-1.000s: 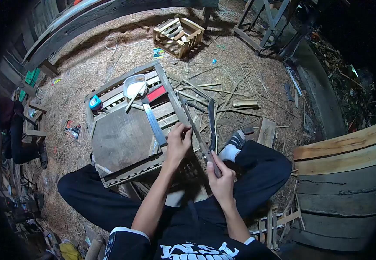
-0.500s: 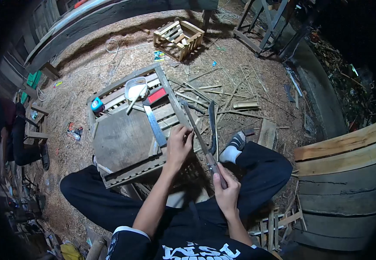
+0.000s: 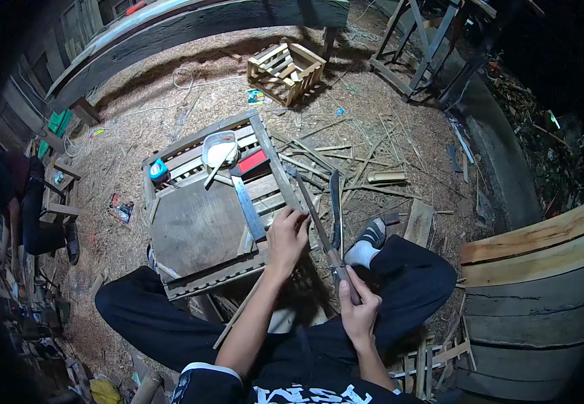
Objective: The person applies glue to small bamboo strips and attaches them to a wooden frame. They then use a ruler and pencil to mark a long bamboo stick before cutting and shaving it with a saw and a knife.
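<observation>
My right hand (image 3: 361,313) is wrapped round the wooden handle of a long knife (image 3: 318,221), its narrow blade slanting up and left. Close to the blade, on its left, is my left hand (image 3: 288,236) with bent fingers. A thin wooden strip (image 3: 237,320) slants up behind my left forearm and lines up with that hand; its upper part is hidden. Left of the hands stands a slatted wooden stand (image 3: 275,161) with a board (image 3: 198,225) on top. On it lie a flat metal strip (image 3: 249,210), a red block (image 3: 251,161), a white tub (image 3: 212,143) and a teal tape measure (image 3: 159,172).
A dark curved blade (image 3: 336,205) lies on the ground beside my foot, among scattered sticks (image 3: 366,151). Farther off are a slatted crate (image 3: 292,71) and a long bench (image 3: 204,34). Planks (image 3: 534,296) stand at right. Another person (image 3: 29,202) is at far left.
The thin wooden strip now shows beside my left forearm, where it was not visible before. Both hands and the knife keep nearly the same pose; the whole view has shifted slightly.
</observation>
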The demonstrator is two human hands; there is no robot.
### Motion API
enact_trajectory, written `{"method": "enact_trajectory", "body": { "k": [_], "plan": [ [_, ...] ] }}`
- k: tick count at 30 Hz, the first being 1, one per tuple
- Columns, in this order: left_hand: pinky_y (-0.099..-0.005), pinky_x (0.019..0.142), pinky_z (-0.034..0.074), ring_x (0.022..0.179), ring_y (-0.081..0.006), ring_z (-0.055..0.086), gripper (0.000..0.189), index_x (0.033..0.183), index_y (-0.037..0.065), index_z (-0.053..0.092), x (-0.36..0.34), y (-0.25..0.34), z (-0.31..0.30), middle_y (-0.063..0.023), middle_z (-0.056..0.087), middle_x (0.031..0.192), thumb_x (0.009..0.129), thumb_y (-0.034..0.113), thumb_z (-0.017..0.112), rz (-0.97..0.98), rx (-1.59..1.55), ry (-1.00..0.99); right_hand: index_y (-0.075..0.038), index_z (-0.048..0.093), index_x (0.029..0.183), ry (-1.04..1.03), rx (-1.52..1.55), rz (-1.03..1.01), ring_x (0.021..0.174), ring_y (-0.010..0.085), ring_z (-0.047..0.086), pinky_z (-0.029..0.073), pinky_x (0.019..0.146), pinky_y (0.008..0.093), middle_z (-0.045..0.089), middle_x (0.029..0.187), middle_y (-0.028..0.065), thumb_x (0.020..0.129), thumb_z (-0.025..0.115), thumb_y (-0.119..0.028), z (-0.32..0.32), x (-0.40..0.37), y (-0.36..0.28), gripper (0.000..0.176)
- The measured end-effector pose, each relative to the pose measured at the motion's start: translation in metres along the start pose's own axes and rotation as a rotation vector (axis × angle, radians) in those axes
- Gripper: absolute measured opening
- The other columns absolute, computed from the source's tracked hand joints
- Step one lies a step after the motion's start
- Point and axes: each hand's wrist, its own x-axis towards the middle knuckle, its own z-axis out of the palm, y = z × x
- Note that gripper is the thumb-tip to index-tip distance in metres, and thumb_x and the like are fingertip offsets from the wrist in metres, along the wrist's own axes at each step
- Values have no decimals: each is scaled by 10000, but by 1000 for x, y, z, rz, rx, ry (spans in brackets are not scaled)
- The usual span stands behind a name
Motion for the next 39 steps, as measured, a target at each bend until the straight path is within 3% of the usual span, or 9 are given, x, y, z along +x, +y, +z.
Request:
{"method": "enact_trajectory", "body": {
  "k": [2,5,9,21,23,27,36,38,39],
  "plan": [
    [-409,727,544,807,-320,702,143,1055,-30,733,-2,1,1,-171,672,959,949,65,732,9,21,-7,58,701,1318,64,24,-91,940,269,798,595,820,356,792,1082,232,982,727,-184,4,-2,6,414],
    [-399,721,546,793,-315,706,145,1057,-29,729,0,-9,5,-167,672,965,953,72,731,-46,-43,6,64,698,1318,68,85,2,945,253,796,591,815,348,788,1086,242,977,728,-162,4,-7,9,410],
    [-398,707,544,764,-316,702,159,1072,-18,740,0,-11,3,-165,667,974,954,88,740,24,-9,8,67,700,1314,207,86,-76,929,220,790,585,797,335,793,1044,240,979,728,-153,-4,3,7,402],
    [-403,742,552,831,-346,704,154,1078,-45,719,1,-11,-1,-189,659,990,939,19,734,16,-44,3,55,704,1312,7,103,-84,1017,267,790,590,861,348,780,1144,239,1003,713,-196,26,32,5,399],
    [-464,808,548,922,-424,683,164,1069,-37,704,1,-12,0,-201,656,1035,906,-28,706,3,-67,-22,53,703,1317,8,96,-92,1014,258,789,590,853,345,779,1141,241,1003,713,-195,26,33,9,401],
    [-471,816,541,938,-438,673,151,1064,-45,696,2,-16,1,-210,648,1027,914,-34,689,-8,-122,-49,57,708,1308,-19,98,-85,1024,252,787,591,856,342,777,1151,244,1004,709,-192,19,32,-3,393],
    [-497,795,533,958,-458,669,121,1047,-47,679,1,-13,2,-211,639,1048,933,-17,654,30,-96,-30,49,711,1312,65,48,-198,845,232,792,577,734,349,784,996,253,989,708,-154,32,37,-1,381],
    [-495,799,533,961,-459,668,123,1048,-48,675,-2,-13,1,-211,638,1051,930,-19,653,22,-107,-32,78,697,1308,-37,-5,-64,870,135,749,582,774,318,804,1028,217,1007,698,-154,21,27,-4,381],
    [-494,802,533,964,-460,667,126,1049,-49,671,1,-13,1,-212,637,1053,928,-20,651,24,-117,-33,78,697,1308,-37,-5,-68,870,135,749,582,774,318,804,1028,217,1007,698,-154,21,23,-1,381]
  ]
}}
